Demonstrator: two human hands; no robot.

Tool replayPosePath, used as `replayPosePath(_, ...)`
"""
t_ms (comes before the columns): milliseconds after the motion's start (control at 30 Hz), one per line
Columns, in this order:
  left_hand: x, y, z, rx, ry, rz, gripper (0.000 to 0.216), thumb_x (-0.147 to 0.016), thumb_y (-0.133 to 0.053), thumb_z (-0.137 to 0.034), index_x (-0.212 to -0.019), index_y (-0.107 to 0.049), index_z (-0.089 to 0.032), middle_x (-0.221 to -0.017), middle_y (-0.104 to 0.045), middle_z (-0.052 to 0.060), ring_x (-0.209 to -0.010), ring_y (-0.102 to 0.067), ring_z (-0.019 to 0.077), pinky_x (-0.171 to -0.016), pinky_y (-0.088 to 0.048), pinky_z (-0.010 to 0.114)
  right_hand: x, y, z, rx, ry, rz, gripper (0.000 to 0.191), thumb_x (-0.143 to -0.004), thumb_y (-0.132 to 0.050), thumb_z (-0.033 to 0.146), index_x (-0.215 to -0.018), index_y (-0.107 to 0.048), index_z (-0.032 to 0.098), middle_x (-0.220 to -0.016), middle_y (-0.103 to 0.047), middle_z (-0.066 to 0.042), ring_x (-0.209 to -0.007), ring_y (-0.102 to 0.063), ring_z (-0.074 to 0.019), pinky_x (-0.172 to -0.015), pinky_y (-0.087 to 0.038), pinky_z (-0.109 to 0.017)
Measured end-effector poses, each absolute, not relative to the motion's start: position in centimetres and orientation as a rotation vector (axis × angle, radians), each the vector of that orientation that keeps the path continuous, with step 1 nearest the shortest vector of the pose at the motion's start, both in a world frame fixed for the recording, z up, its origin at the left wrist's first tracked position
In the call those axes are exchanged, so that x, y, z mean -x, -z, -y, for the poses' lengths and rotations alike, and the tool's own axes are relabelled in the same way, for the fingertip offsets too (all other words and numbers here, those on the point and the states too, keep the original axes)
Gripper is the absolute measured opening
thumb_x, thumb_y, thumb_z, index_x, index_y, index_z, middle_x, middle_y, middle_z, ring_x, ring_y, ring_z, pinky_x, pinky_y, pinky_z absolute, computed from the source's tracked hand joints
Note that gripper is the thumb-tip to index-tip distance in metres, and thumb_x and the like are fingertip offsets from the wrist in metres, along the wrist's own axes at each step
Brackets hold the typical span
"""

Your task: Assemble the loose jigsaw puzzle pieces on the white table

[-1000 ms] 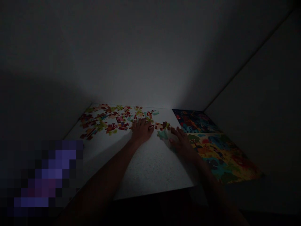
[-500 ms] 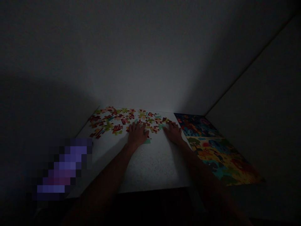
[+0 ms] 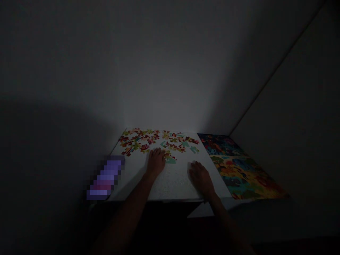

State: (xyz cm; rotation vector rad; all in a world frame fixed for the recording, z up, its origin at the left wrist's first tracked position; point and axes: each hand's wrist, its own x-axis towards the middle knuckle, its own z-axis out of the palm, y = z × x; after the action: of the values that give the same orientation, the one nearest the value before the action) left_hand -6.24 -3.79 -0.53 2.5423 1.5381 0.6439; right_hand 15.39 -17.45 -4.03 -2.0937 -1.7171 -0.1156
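Observation:
The scene is very dim. A spread of loose jigsaw pieces [image 3: 156, 140] in red, green and orange lies along the far side of a white table [image 3: 175, 180]. My left hand [image 3: 156, 162] rests palm down at the near edge of the pieces, fingers stretched out, next to a pale green piece [image 3: 170, 160]. My right hand [image 3: 199, 175] lies on bare table nearer to me, fingers loosely curled downward, apart from the pieces. Whether anything is under either palm is hidden.
A colourful picture sheet [image 3: 239, 166] with animals lies along the table's right side. A blurred purple patch [image 3: 106, 175] sits at the table's left edge. Plain walls close in behind and to the right. The near table edge runs just below my hands.
My right hand has drawn back from the pieces toward me onto bare table. My left hand stays at the pile's edge. The view has pulled back, so the table looks smaller.

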Motion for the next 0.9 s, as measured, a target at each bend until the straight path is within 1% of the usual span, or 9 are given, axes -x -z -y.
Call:
replayPosePath(133,7.4,0.0,5.9,-2.523,-0.666,-1.58,0.043,-0.092,-0.039,-0.014,-0.13,-0.059,-0.019,-0.138,-0.057,0.012,-0.131,-0.048,0.0238,-0.113,-0.034,0.046,-14.4,3.9,19.9,2.052,0.052,1.662,0.039,-0.093,-0.043,0.034,-0.125,-0.062,0.02,-0.14,-0.056,-0.012,-0.132,-0.049,-0.0265,-0.112,-0.039,-0.048)
replayPosePath(267,9.2,-0.1,8.3,-2.618,-0.612,-1.446,0.04,-0.092,-0.04,-0.014,-0.126,-0.061,-0.017,-0.139,-0.056,0.013,-0.134,-0.045,0.0253,-0.114,-0.033,0.047,-13.6,2.5,20.2,2.095,0.046,1.601,0.037,-0.093,-0.042,0.031,-0.119,-0.065,0.017,-0.133,-0.061,-0.012,-0.125,-0.055,-0.0253,-0.108,-0.042,-0.042)
replayPosePath(333,9.8,-0.1,9.0,-2.687,-0.554,-1.302,0.038,-0.092,-0.043,-0.018,-0.125,-0.062,-0.02,-0.142,-0.054,0.009,-0.136,-0.044,0.023,-0.116,-0.031,0.046,-13.3,1.9,20.0,2.131,0.041,1.582,0.035,-0.092,-0.042,0.028,-0.115,-0.066,0.016,-0.127,-0.064,-0.012,-0.12,-0.058,-0.0252,-0.106,-0.043,-0.04)
replayPosePath(400,10.0,0.0,9.1,-2.739,-0.494,-1.155,0.036,-0.093,-0.046,-0.023,-0.125,-0.062,-0.027,-0.144,-0.054,0.002,-0.137,-0.043,0.0184,-0.117,-0.03,0.042,-13.1,1.5,19.9,2.16,0.04,1.559,0.034,-0.092,-0.042,0.028,-0.113,-0.065,0.016,-0.124,-0.065,-0.012,-0.117,-0.059,-0.0254,-0.105,-0.042,-0.04)
replayPosePath(467,9.7,0.2,8.7,-2.746,-0.47,-1.119,0.036,-0.093,-0.047,-0.026,-0.126,-0.061,-0.029,-0.145,-0.052,0.0,-0.14,-0.04,0.0165,-0.118,-0.029,0.039,-13.0,1.4,19.9,2.176,0.03,1.543,0.032,-0.092,-0.042,0.029,-0.113,-0.064,0.018,-0.125,-0.065,-0.011,-0.116,-0.059,-0.0253,-0.104,-0.042,-0.04)
replayPosePath(600,8.4,0.4,7.3,-2.66,-0.516,-1.331,0.041,-0.095,-0.044,-0.03,-0.133,-0.055,-0.021,-0.153,-0.042,0.011,-0.145,-0.03,0.0247,-0.118,-0.026,0.047,-13.0,1.4,20.0,2.203,0.024,1.539,0.03,-0.092,-0.043,0.029,-0.113,-0.063,0.02,-0.126,-0.064,-0.011,-0.116,-0.058,-0.0261,-0.102,-0.042,-0.041)
replayPosePath(733,6.3,0.4,4.7,-2.571,-0.55,-1.493,0.046,-0.095,-0.042,-0.031,-0.137,-0.05,-0.016,-0.152,-0.04,0.018,-0.144,-0.031,0.0313,-0.115,-0.026,0.056,-12.7,1.0,20.0,2.233,0.013,1.534,0.032,-0.092,-0.043,0.03,-0.116,-0.06,0.02,-0.13,-0.06,-0.012,-0.12,-0.054,-0.0279,-0.102,-0.04,-0.044)
replayPosePath(800,4.9,0.4,3.0,-2.551,-0.563,-1.502,0.046,-0.095,-0.041,-0.033,-0.136,-0.051,-0.014,-0.152,-0.039,0.02,-0.144,-0.03,0.033,-0.115,-0.024,0.058,-12.5,0.8,20.0,2.268,-0.001,1.53,0.033,-0.092,-0.044,0.032,-0.119,-0.06,0.019,-0.132,-0.059,-0.013,-0.123,-0.053,-0.0288,-0.103,-0.039,-0.045)
replayPosePath(900,2.6,0.5,0.8,-2.536,-0.58,-1.431,0.046,-0.096,-0.042,-0.036,-0.137,-0.051,-0.016,-0.152,-0.04,0.019,-0.145,-0.029,0.0335,-0.116,-0.02,0.059,-12.2,0.8,20.1,2.318,0.008,1.527,0.039,-0.093,-0.046,0.037,-0.124,-0.058,0.018,-0.135,-0.056,-0.013,-0.126,-0.05,-0.0297,-0.105,-0.038,-0.047)
